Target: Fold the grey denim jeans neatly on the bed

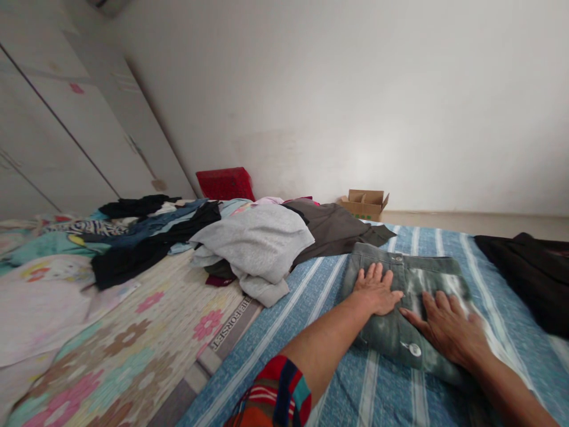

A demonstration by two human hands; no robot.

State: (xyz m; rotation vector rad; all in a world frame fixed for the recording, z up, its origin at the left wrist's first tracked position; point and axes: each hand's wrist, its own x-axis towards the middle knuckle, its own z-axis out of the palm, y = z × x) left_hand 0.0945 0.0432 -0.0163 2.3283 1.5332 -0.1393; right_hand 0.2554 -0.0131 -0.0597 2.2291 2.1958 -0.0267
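Observation:
A folded grey-green pair of trousers (411, 279) with visible buttons lies on a blue striped sheet (311, 320). My left hand (377, 290) rests flat on its left half, fingers spread and pointing away from me. My right hand (448, 329) presses flat on its lower right part, close beside the left hand. Neither hand grips anything. My left arm wears a red, blue and orange striped sleeve (275, 397).
A heap of clothes, with a grey sweatshirt (260, 243), a brown garment (333, 228) and dark items (142, 243), lies behind. A black garment (528, 273) sits at right. A floral sheet (133, 344) covers the left. A cardboard box (365, 203), a red crate (226, 183) and wardrobes (66, 136) stand beyond.

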